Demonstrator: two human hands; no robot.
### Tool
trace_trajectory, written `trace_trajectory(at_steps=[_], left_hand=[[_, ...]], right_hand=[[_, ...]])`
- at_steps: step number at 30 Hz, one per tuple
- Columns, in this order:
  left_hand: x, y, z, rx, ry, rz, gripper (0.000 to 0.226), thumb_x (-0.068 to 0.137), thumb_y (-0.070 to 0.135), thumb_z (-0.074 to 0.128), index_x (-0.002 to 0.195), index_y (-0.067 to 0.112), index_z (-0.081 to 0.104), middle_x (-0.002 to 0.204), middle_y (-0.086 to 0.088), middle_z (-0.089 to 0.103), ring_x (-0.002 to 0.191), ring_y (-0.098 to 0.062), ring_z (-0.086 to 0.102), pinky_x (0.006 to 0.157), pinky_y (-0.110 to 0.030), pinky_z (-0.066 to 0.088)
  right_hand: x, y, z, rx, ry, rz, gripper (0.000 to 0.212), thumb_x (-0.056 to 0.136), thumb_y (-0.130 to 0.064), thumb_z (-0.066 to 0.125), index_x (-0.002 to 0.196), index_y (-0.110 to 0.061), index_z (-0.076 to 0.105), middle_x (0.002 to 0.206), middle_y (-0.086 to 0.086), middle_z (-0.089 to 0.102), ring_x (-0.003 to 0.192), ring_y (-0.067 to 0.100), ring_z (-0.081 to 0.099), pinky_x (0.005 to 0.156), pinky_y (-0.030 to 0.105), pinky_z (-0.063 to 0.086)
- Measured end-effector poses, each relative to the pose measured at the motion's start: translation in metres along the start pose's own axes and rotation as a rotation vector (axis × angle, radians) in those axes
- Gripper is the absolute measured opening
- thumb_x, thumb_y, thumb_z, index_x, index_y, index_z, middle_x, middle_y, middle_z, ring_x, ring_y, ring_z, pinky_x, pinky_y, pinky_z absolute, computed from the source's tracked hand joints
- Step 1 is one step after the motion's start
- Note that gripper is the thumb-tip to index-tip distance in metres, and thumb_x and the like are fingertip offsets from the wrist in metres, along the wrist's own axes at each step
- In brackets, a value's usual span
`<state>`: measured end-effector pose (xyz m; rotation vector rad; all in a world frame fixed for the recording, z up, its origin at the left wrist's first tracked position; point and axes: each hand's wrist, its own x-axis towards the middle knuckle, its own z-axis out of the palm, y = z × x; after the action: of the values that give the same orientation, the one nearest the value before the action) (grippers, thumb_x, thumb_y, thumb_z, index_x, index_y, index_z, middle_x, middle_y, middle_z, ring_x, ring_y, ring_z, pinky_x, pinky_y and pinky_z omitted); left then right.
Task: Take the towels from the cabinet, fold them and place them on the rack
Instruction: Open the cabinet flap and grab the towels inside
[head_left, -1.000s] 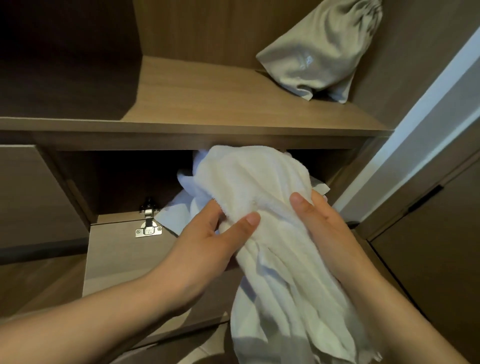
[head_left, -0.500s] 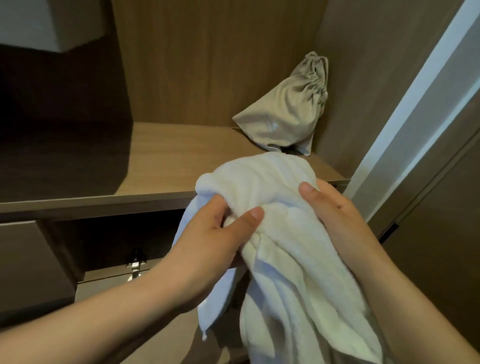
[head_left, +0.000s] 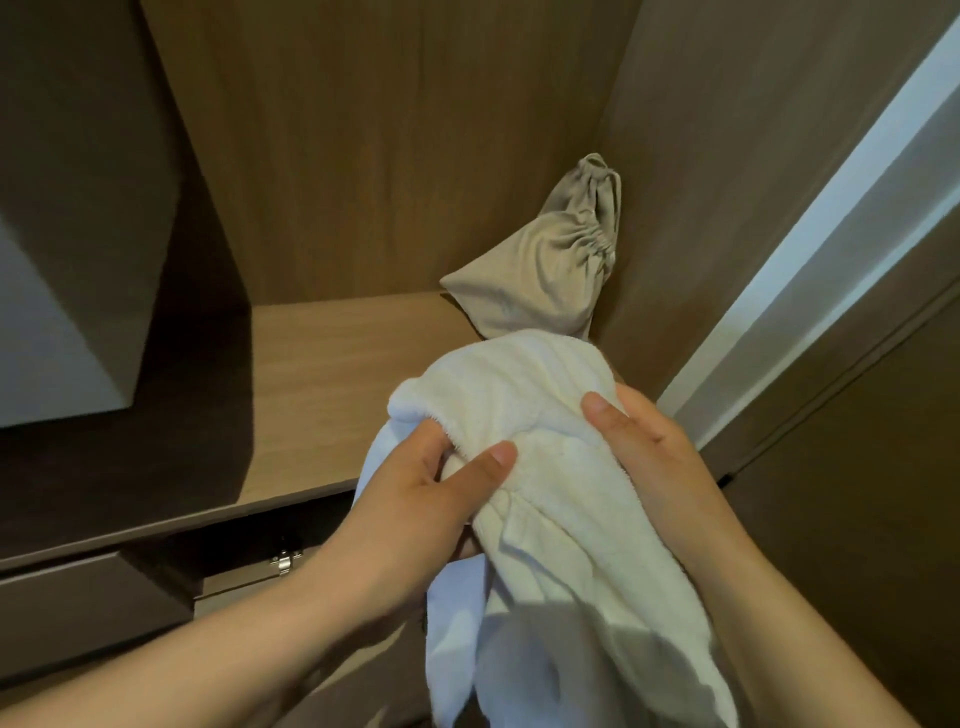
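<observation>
Head camera looks down on a bunched white towel (head_left: 540, 415), held out in front of the wooden cabinet (head_left: 389, 156) and hanging past the front edge of its shelf (head_left: 322, 395). The left hand (head_left: 415, 499) grips the towel's left side with its thumb across the folds. The right hand (head_left: 654, 447) clasps the other side, thumb on top. A beige drawstring bag (head_left: 550, 270) leans in the shelf's back right corner, its neck cinched. The lower compartment (head_left: 234, 540) is too dark to tell its contents.
</observation>
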<state>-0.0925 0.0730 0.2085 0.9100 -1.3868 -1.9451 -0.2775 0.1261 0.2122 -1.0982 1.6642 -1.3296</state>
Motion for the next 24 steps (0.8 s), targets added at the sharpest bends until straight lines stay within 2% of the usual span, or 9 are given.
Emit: trace_trajectory(at_steps=[3,7,12,14,16,17,20,22,24], left_hand=[[-0.003,0.037,0.01,0.015,0.024,-0.034,0.026,0.091,0.028,0.056,0.117,0.027,0.059,0.109,0.007,0.072,0.103,-0.015,0.068,0.096,-0.045,0.052],[-0.008,0.093,0.024,-0.004,0.043,-0.043,0.029,0.092,0.024,0.056,0.121,0.024,0.059,0.113,0.004,0.071,0.106,-0.02,0.067,0.098,-0.049,0.05],[-0.018,0.175,0.034,0.071,0.026,-0.002,0.032,0.094,0.027,0.055,0.126,0.024,0.057,0.119,0.006,0.068,0.111,-0.02,0.064,0.099,-0.045,0.048],[-0.023,0.212,0.038,0.107,0.022,0.018,0.032,0.093,0.03,0.056,0.125,0.027,0.056,0.116,0.008,0.069,0.107,-0.017,0.066,0.092,-0.04,0.052],[-0.028,0.255,0.041,0.131,0.026,0.042,0.03,0.093,0.031,0.057,0.123,0.028,0.056,0.109,0.008,0.07,0.093,-0.014,0.066,0.077,-0.031,0.05],[-0.031,0.275,0.042,0.14,0.026,0.051,0.032,0.092,0.033,0.059,0.123,0.028,0.056,0.107,0.006,0.069,0.09,-0.016,0.064,0.075,-0.032,0.049],[-0.041,0.332,0.044,0.147,0.019,0.074,0.043,0.085,0.039,0.062,0.126,0.028,0.054,0.118,0.006,0.068,0.107,-0.021,0.065,0.089,-0.043,0.052],[-0.049,0.372,0.046,0.14,0.01,0.102,0.043,0.085,0.039,0.061,0.127,0.029,0.053,0.118,0.007,0.068,0.107,-0.02,0.066,0.083,-0.038,0.054],[-0.057,0.407,0.047,0.125,0.018,0.132,0.041,0.088,0.035,0.06,0.128,0.028,0.052,0.119,0.006,0.067,0.107,-0.02,0.066,0.083,-0.039,0.054]], right_hand=[[0.001,-0.036,-0.012,0.004,0.01,0.019,0.038,0.069,-0.067,0.052,0.103,-0.053,0.06,0.099,-0.035,0.068,0.09,-0.012,0.065,0.065,0.004,0.049],[0.004,-0.09,-0.023,0.011,0.023,-0.006,0.035,0.07,-0.065,0.055,0.102,-0.055,0.063,0.111,-0.026,0.068,0.102,-0.003,0.065,0.081,0.014,0.053],[0.007,-0.175,-0.035,0.02,0.01,-0.059,0.022,0.078,-0.06,0.056,0.097,-0.063,0.065,0.11,-0.025,0.07,0.102,-0.001,0.067,0.082,0.016,0.055],[0.009,-0.211,-0.039,0.014,0.012,-0.08,0.023,0.08,-0.058,0.055,0.101,-0.059,0.066,0.112,-0.023,0.07,0.103,0.0,0.066,0.082,0.018,0.055],[0.011,-0.254,-0.043,0.005,0.001,-0.096,0.021,0.081,-0.059,0.055,0.099,-0.061,0.065,0.11,-0.024,0.07,0.101,-0.001,0.067,0.079,0.015,0.054],[0.012,-0.274,-0.044,0.0,-0.011,-0.103,0.018,0.083,-0.058,0.055,0.098,-0.063,0.064,0.109,-0.024,0.07,0.101,-0.001,0.067,0.078,0.014,0.054],[0.017,-0.333,-0.047,-0.006,-0.022,-0.139,0.016,0.09,-0.055,0.056,0.101,-0.062,0.064,0.112,-0.022,0.069,0.103,-0.001,0.066,0.078,0.012,0.052],[0.019,-0.374,-0.048,-0.007,-0.023,-0.165,0.018,0.091,-0.05,0.055,0.101,-0.062,0.064,0.111,-0.025,0.069,0.102,-0.003,0.065,0.077,0.009,0.05],[0.022,-0.412,-0.049,-0.003,-0.037,-0.178,0.016,0.091,-0.054,0.055,0.1,-0.064,0.063,0.111,-0.028,0.068,0.102,-0.006,0.065,0.075,0.006,0.049]])
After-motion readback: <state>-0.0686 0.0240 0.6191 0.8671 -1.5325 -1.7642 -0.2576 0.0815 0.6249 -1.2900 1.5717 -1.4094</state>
